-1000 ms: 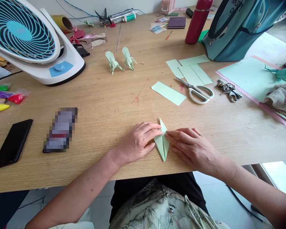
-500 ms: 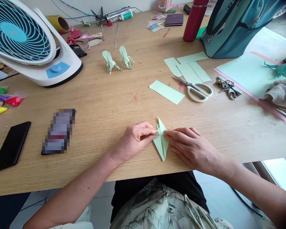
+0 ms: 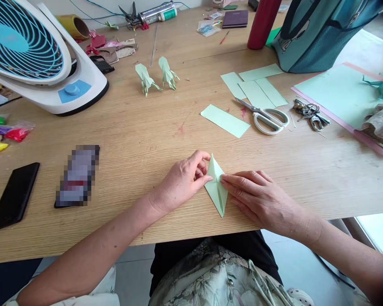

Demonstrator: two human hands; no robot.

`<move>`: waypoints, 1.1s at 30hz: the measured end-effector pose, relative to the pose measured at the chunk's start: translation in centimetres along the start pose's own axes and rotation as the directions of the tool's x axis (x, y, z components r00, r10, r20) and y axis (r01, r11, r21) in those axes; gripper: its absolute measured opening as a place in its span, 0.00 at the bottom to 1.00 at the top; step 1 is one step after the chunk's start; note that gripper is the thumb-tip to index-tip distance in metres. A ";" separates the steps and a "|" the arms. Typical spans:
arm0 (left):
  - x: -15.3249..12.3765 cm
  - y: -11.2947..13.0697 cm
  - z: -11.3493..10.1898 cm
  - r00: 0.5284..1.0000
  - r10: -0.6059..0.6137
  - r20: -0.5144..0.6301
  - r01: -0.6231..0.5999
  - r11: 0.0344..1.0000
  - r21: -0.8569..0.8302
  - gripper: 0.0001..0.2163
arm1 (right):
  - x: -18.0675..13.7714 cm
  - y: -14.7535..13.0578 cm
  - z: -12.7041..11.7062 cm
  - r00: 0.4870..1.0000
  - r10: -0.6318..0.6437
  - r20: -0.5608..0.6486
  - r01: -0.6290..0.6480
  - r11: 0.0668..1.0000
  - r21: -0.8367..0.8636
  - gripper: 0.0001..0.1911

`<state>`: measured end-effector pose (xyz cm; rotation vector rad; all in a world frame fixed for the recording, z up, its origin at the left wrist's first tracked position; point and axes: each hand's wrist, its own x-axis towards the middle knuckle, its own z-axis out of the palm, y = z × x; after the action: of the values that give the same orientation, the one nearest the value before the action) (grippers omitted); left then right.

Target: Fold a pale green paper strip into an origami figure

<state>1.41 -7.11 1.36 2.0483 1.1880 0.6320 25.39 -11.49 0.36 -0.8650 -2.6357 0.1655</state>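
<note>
A pale green folded paper (image 3: pixel 217 189), shaped like a narrow diamond with a crease down its middle, lies on the table near the front edge. My right hand (image 3: pixel 258 197) grips its right edge, fingertips pressed on top of it. At the paper's left edge is my left hand (image 3: pixel 187 180), thumb and forefinger apart and the other fingers curled; the thumb tip is at the edge and the forefinger near the upper point. Beyond them lie a pale green paper strip (image 3: pixel 225 121) and white-handled scissors (image 3: pixel 270 121).
Two folded paper figures (image 3: pixel 168 74) stand farther back. More green strips (image 3: pixel 258 93), keys (image 3: pixel 312 112) and a teal bag (image 3: pixel 319 38) are on the right. A fan (image 3: pixel 83 91), a phone (image 3: pixel 78 176) and a black flat case (image 3: pixel 14 195) occupy the left.
My left thumb and forefinger have parted from their pinch on a small flap, the forefinger moving up. The flap now lies flat or out of sight. My right hand stays on the paper.
</note>
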 end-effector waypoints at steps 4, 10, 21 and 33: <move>-0.4 -0.4 0.5 0.996 0.044 -0.083 -0.043 0.999 0.014 0.18 | 0.0 0.0 0.0 1.000 -0.002 0.002 0.002 1.000 -0.003 0.17; -0.9 -0.7 1.0 0.940 0.339 -0.045 -0.309 0.898 0.312 0.04 | 0.0 0.0 -0.1 1.000 0.004 0.005 -0.003 1.000 -0.013 0.16; -3.9 -0.2 -0.1 0.868 0.419 0.268 -0.491 0.637 0.594 0.19 | -0.1 0.0 0.0 1.000 -0.008 -0.003 0.008 1.000 -0.019 0.16; -4.7 0.7 0.1 0.915 0.178 0.363 -0.381 0.679 0.627 0.31 | 0.1 -0.1 -0.1 1.000 0.001 0.011 -0.001 1.000 -0.018 0.16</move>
<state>-0.30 -11.53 1.52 2.8818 1.0258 -0.0130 25.29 -11.49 0.47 -0.8740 -2.6507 0.1470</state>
